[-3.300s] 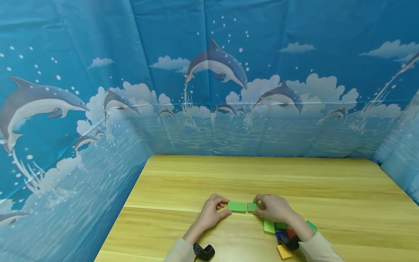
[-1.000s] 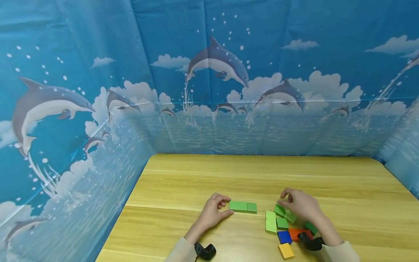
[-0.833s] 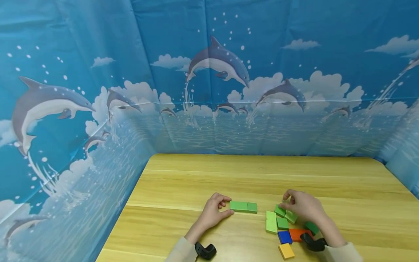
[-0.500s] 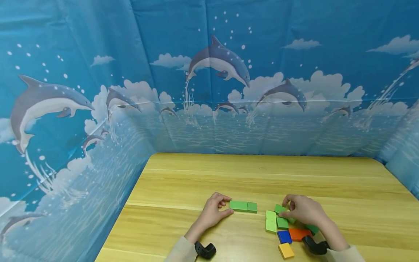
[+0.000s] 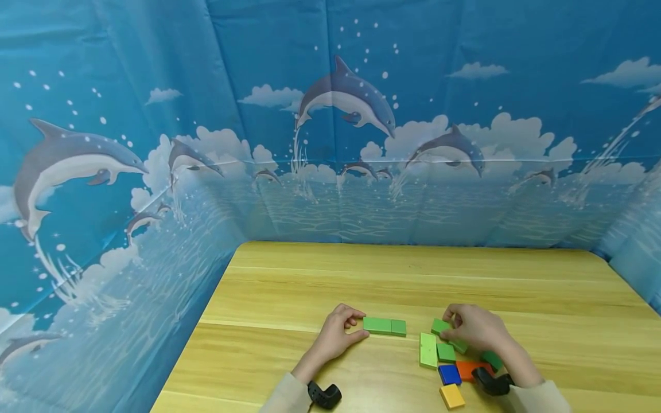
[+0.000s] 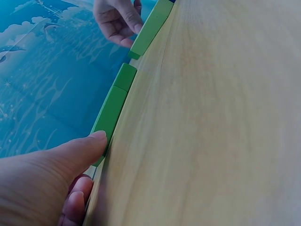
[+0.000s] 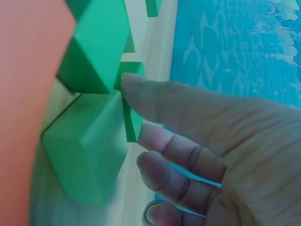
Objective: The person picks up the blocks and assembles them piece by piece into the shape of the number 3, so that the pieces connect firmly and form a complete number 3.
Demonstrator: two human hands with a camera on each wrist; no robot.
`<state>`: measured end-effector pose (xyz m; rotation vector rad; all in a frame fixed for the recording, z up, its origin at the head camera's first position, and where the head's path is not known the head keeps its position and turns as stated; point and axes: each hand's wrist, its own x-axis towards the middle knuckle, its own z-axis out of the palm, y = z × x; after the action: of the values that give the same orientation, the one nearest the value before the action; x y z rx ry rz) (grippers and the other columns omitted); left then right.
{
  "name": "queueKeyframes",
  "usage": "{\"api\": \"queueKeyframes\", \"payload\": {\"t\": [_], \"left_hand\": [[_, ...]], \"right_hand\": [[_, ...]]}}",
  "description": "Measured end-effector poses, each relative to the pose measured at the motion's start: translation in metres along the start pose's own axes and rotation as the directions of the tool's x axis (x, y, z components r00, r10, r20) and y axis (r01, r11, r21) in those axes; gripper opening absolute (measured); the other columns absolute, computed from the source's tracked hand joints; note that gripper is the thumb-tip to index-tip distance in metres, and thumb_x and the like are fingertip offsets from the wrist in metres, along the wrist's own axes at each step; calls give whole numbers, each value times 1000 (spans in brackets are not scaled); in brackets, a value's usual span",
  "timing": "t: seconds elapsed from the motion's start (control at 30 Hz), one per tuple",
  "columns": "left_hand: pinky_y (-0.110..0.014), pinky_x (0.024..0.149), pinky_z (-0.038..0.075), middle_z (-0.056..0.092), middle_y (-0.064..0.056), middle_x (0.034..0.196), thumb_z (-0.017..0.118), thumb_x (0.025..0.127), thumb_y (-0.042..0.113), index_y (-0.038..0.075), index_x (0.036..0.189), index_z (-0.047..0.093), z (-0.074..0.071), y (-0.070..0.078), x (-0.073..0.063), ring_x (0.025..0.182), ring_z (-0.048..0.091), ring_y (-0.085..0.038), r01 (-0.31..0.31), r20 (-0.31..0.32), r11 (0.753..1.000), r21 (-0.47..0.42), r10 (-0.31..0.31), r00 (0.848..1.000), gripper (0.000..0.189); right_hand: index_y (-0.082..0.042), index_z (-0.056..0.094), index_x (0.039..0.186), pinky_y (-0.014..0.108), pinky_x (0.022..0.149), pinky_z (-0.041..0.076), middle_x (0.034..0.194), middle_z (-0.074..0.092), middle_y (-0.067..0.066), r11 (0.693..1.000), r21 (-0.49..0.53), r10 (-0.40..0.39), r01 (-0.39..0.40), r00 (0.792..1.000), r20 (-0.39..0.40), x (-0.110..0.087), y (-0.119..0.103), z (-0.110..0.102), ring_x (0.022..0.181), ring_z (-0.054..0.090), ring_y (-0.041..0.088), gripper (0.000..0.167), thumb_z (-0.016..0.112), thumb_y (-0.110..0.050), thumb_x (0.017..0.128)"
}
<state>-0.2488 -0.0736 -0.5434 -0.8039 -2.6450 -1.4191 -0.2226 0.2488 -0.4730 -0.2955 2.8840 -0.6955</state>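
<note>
My left hand (image 5: 333,338) pinches the left end of a long green block (image 5: 377,326) lying flat on the table; its thumb presses the near side in the left wrist view. A small green block (image 5: 398,327) lies end to end against that block, in line with it. To the right, my right hand (image 5: 477,330) holds another small green block (image 5: 439,326) at the back of a loose group. In the right wrist view the thumb touches this block (image 7: 134,120), while the index finger is mostly hidden. A further green block (image 5: 458,346) lies partly under the right hand.
In the loose group lie a light green block (image 5: 427,351), a small green block (image 5: 446,353), a blue block (image 5: 450,374), an orange block (image 5: 467,370), a yellow block (image 5: 452,396) and a dark green block (image 5: 492,360). A dolphin-print curtain (image 5: 320,212) borders the table (image 5: 289,281).
The small green block has slid left against the long one and been let go. My right hand has moved right to the loose group and taken hold of another green block. The left hand stays put.
</note>
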Motion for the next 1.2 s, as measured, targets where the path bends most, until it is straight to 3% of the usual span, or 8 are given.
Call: {"api": "queueKeyframes", "payload": {"t": [0.77, 1.2], "left_hand": [[-21, 72, 45, 52, 6, 97, 74, 83, 27, 10, 114, 66, 0, -1, 0, 81, 48, -4, -4, -1, 1000, 8, 4, 1000, 36], [-21, 72, 45, 51, 6, 97, 74, 84, 28, 9, 115, 66, 0, 3, 0, 80, 47, -5, 2, 1, 1000, 11, -2, 1000, 37]], "right_hand": [[-14, 66, 95, 33, 52, 39, 73, 54, -5, 995, -70, -68, 66, 997, -29, 42, -31, 7, 61, 47, 13, 25, 78, -27, 78], [-13, 67, 99, 31, 50, 36, 67, 51, -7, 990, -63, -131, 128, 990, -46, 47, -42, 17, 56, 45, 12, 26, 78, -24, 79]]}}
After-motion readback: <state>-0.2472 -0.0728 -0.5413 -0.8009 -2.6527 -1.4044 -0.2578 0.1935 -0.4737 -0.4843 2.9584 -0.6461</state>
